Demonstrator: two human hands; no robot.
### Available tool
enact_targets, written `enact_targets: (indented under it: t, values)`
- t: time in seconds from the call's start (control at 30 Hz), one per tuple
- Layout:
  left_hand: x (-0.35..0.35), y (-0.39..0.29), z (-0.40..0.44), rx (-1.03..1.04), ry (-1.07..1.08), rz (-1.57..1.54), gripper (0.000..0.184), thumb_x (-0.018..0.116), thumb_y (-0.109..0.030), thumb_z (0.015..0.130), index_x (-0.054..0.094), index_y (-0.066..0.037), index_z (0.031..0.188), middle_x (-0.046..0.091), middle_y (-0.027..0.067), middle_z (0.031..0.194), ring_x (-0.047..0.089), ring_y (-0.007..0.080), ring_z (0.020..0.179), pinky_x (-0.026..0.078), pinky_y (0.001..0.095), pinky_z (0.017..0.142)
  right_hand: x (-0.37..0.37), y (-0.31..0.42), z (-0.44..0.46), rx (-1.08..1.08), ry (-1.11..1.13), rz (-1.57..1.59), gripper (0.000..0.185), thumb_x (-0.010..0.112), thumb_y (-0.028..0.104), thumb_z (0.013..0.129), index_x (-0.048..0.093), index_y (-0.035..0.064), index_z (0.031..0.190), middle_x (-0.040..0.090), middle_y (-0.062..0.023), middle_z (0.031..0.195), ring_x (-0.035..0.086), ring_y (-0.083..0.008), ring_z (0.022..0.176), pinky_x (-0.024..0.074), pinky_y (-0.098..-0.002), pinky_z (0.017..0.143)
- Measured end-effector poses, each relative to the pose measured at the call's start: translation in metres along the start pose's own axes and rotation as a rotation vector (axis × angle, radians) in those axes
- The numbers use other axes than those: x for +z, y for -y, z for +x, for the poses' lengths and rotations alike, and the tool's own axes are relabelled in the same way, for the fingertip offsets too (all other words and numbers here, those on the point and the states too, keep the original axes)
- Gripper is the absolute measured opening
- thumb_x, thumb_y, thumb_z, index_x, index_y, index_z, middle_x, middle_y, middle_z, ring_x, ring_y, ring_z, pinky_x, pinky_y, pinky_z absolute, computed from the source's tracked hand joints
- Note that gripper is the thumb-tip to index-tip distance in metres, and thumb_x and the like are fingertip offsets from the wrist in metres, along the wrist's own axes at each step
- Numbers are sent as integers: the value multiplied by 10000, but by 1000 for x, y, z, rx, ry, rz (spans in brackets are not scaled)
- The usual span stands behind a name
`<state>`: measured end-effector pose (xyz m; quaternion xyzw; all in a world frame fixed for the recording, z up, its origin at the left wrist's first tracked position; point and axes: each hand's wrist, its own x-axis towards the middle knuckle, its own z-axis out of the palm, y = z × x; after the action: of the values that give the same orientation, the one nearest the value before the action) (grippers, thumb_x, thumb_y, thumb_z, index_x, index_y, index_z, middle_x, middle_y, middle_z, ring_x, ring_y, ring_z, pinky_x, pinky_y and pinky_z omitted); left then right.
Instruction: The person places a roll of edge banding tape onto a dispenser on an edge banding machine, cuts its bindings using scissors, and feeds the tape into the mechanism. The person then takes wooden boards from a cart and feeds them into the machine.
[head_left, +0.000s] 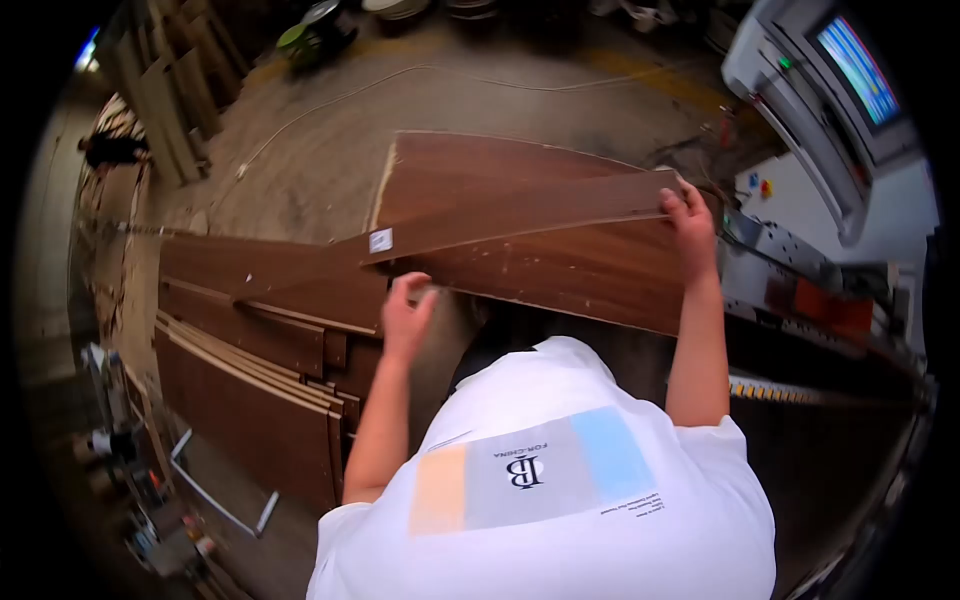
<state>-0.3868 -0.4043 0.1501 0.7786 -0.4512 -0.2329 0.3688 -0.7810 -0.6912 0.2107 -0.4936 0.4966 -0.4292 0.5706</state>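
Observation:
A long narrow brown board [520, 212] with a white label [381, 240] slants over a wide brown panel [540, 272]. My right hand [690, 225] is closed round the strip's right end, thumb on the near edge and fingers at the far corner. Just below the label, my left hand [405, 312] has its fingers loosely bent and apart, with nothing in it. It is close to the board's near edge; whether a fingertip touches cannot be made out. Towards the left, the strip's other end reaches over the stacked brown panels [250, 400].
At right stands a machine with a lit screen [858, 68] and a grey housing [800, 195]. A thin cable [330, 106] crosses the floor. Long boards [160, 90] lean at upper left, near another person [112, 149]. A metal frame [225, 505] lies at lower left.

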Motion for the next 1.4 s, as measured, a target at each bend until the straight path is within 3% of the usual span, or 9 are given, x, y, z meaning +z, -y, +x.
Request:
enact_targets:
  t: [0.1,0.2,0.37,0.57,0.77,0.93,1.0,1.17,1.4]
  values:
    - [-30,7,57,330,-43,394,559,844,-132,792,592,-115,1291,609,112,1402,555,353,1297,472,432,1084,-13,18,-13,-68,168,-37,658,838,164,859,533,63,1433,668,-6,1138,629,-107,1015,513,-259,883]
    - [-53,20,101,349,137,528,701,898,-112,702,559,-133,1315,564,105,1463,535,353,1334,470,445,1095,-34,35,-18,-67,357,-168,775,891,66,760,520,81,1440,666,-14,1167,633,-122,1060,522,-275,919]
    - [-65,29,132,331,406,463,722,917,-105,639,578,-112,1277,621,80,1383,579,322,1280,494,424,1065,-54,67,-24,-72,535,-597,827,917,10,673,545,115,1404,718,-64,1058,700,-178,987,541,-319,926]
    - [-50,32,129,523,402,445,727,929,-104,578,622,-97,1237,649,88,1326,586,330,1258,493,439,1050,-72,47,-57,167,425,-525,826,890,-9,675,550,157,1409,730,-102,1094,716,-200,1003,537,-333,937]
    - [15,-13,122,672,418,487,705,919,-190,617,635,-141,1260,647,56,1317,579,315,1239,467,452,1019,-143,-20,-90,181,26,-805,864,880,126,686,527,213,1470,703,-98,1256,677,-272,1136,527,-387,993]
    - [105,-65,118,738,383,458,660,903,-240,680,643,-154,1281,633,54,1331,556,312,1240,445,463,1021,-147,-65,-128,102,-712,-1210,720,855,332,774,554,127,1395,609,-97,1383,566,-344,1255,490,-472,1024]
    - [141,-81,117,768,421,436,649,898,-258,690,644,-163,1280,637,54,1311,556,313,1228,446,461,1013,-125,-90,-133,52,-745,-958,583,826,339,821,611,104,1309,638,-136,1314,623,-330,1163,517,-441,970]
    - [221,-122,98,860,433,363,624,876,-265,729,633,-170,1295,606,59,1329,542,317,1218,447,444,990,-57,-103,-118,596,-407,-518,462,687,489,964,750,31,939,738,-51,742,697,-144,642,555,-314,683]
    - [244,-147,95,910,638,211,669,862,-177,743,582,-130,1349,499,105,1518,457,329,1410,389,477,1126,-77,-135,-76,643,-534,-124,428,688,444,972,714,30,866,723,-57,733,634,-108,558,447,-259,493]
